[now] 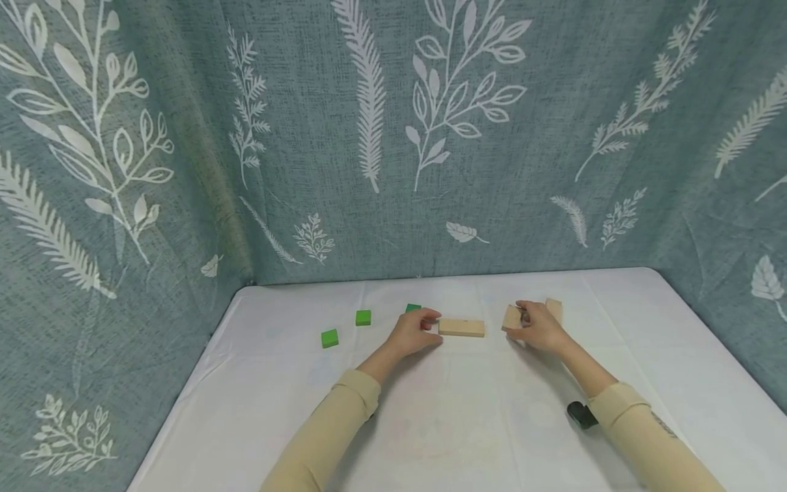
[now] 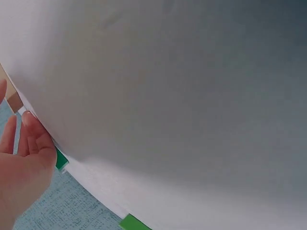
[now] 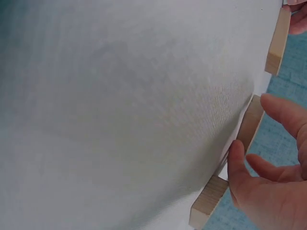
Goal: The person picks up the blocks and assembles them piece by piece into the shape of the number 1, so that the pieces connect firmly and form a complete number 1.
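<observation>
My left hand [image 1: 413, 333] is at the left end of a long wooden block [image 1: 461, 328], thumb and fingers spread apart with nothing between them. That block lies flat on the white table, roughly crosswise; in the left wrist view, its end [image 2: 13, 98] shows beside the fingertips. My right hand [image 1: 539, 328] pinches a second wooden block [image 1: 512, 318] between thumb and fingers, to the right of the first one. In the right wrist view this block [image 3: 250, 122] sits between the fingertips. A third wooden block [image 1: 554, 309] lies behind the right hand, partly hidden by it.
Two light green blocks [image 1: 363, 318] [image 1: 329, 338] lie on the left of the table. A darker green block [image 1: 413, 308] is partly hidden behind the left hand. A small black object [image 1: 581, 415] shows beside the right sleeve. Patterned curtains [image 1: 393, 225] surround the white table [image 1: 455, 424].
</observation>
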`<state>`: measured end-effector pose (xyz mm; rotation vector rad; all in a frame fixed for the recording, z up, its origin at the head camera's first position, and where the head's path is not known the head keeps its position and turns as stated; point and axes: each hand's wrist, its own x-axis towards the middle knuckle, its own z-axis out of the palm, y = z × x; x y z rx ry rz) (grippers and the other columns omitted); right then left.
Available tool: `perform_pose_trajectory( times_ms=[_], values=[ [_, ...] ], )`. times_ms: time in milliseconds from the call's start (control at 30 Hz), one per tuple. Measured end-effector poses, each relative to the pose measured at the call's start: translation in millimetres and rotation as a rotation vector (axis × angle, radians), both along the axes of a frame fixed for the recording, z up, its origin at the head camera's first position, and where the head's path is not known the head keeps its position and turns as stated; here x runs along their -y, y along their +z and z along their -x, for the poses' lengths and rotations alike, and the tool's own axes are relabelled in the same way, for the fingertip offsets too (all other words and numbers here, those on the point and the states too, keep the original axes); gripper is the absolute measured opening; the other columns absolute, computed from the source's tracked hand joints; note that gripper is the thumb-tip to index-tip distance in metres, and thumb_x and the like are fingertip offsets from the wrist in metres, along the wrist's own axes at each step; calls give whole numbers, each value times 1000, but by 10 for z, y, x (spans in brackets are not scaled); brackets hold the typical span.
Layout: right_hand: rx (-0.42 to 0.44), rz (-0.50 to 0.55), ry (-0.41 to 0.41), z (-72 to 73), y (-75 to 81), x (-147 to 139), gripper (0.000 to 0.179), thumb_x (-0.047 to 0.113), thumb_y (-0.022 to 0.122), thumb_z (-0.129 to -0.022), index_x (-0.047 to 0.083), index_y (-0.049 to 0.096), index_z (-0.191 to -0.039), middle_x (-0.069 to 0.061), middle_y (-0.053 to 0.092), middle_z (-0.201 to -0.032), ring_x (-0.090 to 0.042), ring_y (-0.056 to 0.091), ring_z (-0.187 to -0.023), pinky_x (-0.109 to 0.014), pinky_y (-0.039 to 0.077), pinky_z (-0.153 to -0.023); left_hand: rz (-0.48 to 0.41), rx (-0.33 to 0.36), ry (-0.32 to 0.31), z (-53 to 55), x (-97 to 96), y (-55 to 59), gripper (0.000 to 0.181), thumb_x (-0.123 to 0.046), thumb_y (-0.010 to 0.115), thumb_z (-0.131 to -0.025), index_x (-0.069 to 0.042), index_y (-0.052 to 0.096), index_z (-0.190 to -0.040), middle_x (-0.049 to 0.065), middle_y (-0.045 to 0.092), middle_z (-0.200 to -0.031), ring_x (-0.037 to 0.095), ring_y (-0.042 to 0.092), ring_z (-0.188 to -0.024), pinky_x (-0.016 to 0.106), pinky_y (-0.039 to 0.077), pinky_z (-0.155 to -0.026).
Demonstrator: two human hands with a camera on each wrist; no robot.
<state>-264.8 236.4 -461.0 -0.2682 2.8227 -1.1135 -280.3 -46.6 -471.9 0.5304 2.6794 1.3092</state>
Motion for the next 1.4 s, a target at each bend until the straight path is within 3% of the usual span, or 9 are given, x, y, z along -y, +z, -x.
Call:
perform_pose_trajectory(
  times_ms=[267, 700, 1000, 1400],
  values=[
    [1, 3, 13, -29, 14, 28, 68, 12, 67, -90, -22, 31, -136, -41, 40, -130, -51, 43, -121, -56, 41, -96, 43, -2, -25, 32, -51, -8, 42, -7, 78, -82, -2, 64, -121, 8, 64, -106, 18, 56, -92, 29, 47, -81],
    [3, -25, -25, -60, 5, 59, 65, 16, 67, -92, -19, 34, -137, -37, 43, -126, -48, 47, -116, -53, 44, -94, 66, -17, 17, 25, -70, -22, 34, -8, 77, -82, -4, 68, -115, 2, 59, -91, 13, 51, -82, 27, 45, -74],
    [4, -27, -24, -45, 0, 31, 66, 17, 66, -92, -19, 34, -137, -37, 43, -125, -48, 47, -115, -53, 44, -93, 54, -58, -5, 12, -76, -26, 31, -7, 79, -79, -2, 70, -109, 3, 60, -87, 12, 51, -79, 25, 44, -72],
    [9, -23, -21, -27, 10, 8, 66, 17, 66, -93, -20, 33, -137, -37, 43, -126, -48, 46, -116, -53, 43, -94, 61, -55, 6, -49, -88, 7, 31, -11, 79, -81, -3, 69, -109, 3, 60, -85, 10, 50, -75, 24, 43, -68]
  ],
)
